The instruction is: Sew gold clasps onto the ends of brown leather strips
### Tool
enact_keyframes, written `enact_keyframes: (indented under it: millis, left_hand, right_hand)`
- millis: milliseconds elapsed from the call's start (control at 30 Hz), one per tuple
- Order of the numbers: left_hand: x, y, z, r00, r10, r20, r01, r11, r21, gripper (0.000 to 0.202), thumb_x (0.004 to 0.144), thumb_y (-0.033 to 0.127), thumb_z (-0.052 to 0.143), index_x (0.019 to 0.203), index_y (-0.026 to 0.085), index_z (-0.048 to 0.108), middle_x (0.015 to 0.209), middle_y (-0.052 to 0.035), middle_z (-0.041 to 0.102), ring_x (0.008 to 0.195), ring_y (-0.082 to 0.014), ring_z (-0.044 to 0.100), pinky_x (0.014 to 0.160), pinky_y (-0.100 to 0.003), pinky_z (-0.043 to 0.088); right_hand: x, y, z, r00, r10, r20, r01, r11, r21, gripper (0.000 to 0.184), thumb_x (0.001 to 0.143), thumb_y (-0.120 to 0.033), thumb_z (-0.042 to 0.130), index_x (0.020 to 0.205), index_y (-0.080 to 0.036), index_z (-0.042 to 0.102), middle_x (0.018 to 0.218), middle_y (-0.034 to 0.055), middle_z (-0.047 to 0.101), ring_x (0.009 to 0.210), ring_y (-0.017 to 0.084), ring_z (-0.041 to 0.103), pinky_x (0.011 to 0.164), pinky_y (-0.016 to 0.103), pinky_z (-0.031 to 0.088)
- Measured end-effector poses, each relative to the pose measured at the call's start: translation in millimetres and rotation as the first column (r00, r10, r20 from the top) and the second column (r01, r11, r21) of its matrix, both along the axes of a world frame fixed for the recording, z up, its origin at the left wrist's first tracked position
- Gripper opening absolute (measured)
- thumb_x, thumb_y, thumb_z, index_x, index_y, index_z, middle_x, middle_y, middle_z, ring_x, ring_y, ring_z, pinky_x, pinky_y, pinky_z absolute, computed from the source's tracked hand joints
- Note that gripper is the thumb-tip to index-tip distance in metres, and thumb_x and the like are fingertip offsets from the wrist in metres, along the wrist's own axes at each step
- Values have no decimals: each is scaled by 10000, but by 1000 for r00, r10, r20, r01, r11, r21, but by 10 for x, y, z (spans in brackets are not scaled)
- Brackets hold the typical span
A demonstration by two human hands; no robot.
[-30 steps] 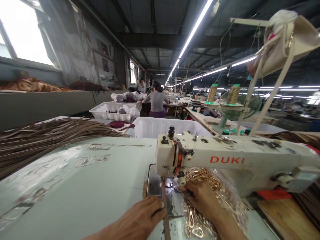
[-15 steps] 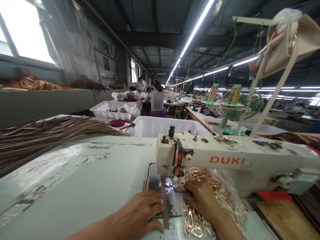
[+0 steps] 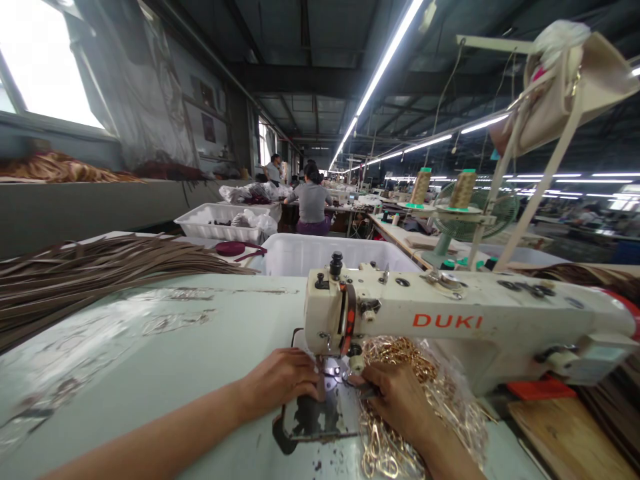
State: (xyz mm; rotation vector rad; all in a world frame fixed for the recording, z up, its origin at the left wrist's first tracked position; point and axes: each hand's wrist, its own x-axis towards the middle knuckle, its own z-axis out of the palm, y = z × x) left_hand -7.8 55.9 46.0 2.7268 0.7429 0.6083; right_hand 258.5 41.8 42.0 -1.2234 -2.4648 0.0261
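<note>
A sewing machine (image 3: 400, 310) marked DUKI stands across the table in front of me. Under its needle area lies a short visible piece of brown strap (image 3: 321, 389). My left hand (image 3: 280, 383) closes on this strap, its fingertips just left of the presser foot and partly hiding the piece. My right hand (image 3: 400, 400) is right of the needle, fingers curled around something small and dark that I cannot make out. Below and behind it sits a clear plastic bag of gold metal clasps (image 3: 385, 443). The metal needle plate (image 3: 320, 417) shows between the hands.
Long brown straps (image 3: 100, 270) lie heaped at the left. A white bin (image 3: 330, 250) stands behind the machine, another white bin (image 3: 215, 223) farther left. Thread cones (image 3: 463, 190) and a green fan (image 3: 480, 210) are at right. A co-worker (image 3: 313, 200) sits ahead.
My left hand has moved forward and the strap with it; its tail no longer extends toward me over the plate. My right hand stays beside the needle. The view has shifted slightly.
</note>
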Motion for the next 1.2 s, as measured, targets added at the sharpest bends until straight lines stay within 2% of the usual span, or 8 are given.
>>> enact_keyframes:
  millis: [200,300,400,500,600,733,933,1200]
  left_hand:
    - [-29,177,0,995,57,77,-54,998,-36,301,958,396,507,931,197,731,984,-51,698,938,-187,634,893,-302,482]
    - [-23,262,28,991,91,96,-88,995,-42,294,886,426,612,1039,193,706,1075,-68,683,1006,-224,619,926,-341,485]
    - [-16,339,89,997,32,70,-29,999,-46,384,851,389,677,1198,234,627,1134,-44,666,1055,-222,601,957,-329,472]
    - [-21,388,138,998,-65,16,66,997,-46,302,886,323,650,1182,267,630,1142,-3,662,1079,-188,591,988,-280,447]
    - [-40,395,141,997,-76,-19,75,997,-22,275,905,319,625,1168,240,633,1215,-29,628,1130,-205,563,1017,-301,427]
    - [-69,340,115,997,-47,-54,49,999,24,280,948,321,557,1195,201,606,1217,-69,623,1126,-225,564,1013,-352,436]
    - [-107,154,119,992,7,-128,9,993,121,216,978,298,481,1095,183,623,1156,-66,643,1107,-210,574,1031,-358,420]
    - [-33,-118,66,932,244,-269,-161,941,297,313,969,232,402,1252,166,517,1152,-134,622,1096,-257,572,1030,-440,404]
  right_hand:
    - [-7,0,-6,1000,-5,4,5,1000,-2,322,956,-312,469,669,-190,551,667,0,634,654,150,631,578,262,285]
    - [-4,6,-22,1000,-9,-1,9,1000,-6,325,961,-319,459,676,-192,549,672,-3,640,653,147,633,577,260,281]
    - [0,8,-36,1000,-7,-7,7,1000,-4,338,971,-333,441,682,-194,546,672,-4,639,655,145,633,581,258,281]
    - [0,4,-32,1000,-2,2,2,1000,-4,329,967,-322,443,681,-192,543,665,0,635,652,148,632,579,259,280]
    - [-7,7,-22,1000,2,9,-2,1000,-10,310,957,-299,456,683,-192,554,668,4,640,655,151,634,577,256,285]
    - [-16,20,-16,1000,3,9,-3,1000,-3,320,955,-299,452,672,-190,554,664,7,645,640,151,634,565,260,281]
    - [10,2,-21,1000,-8,14,9,1000,-14,304,956,-306,448,697,-199,565,682,-1,655,663,160,648,574,264,286]
    - [10,7,-40,1000,-28,5,28,998,-49,246,943,-302,474,746,-213,593,714,1,680,713,177,670,594,258,320]
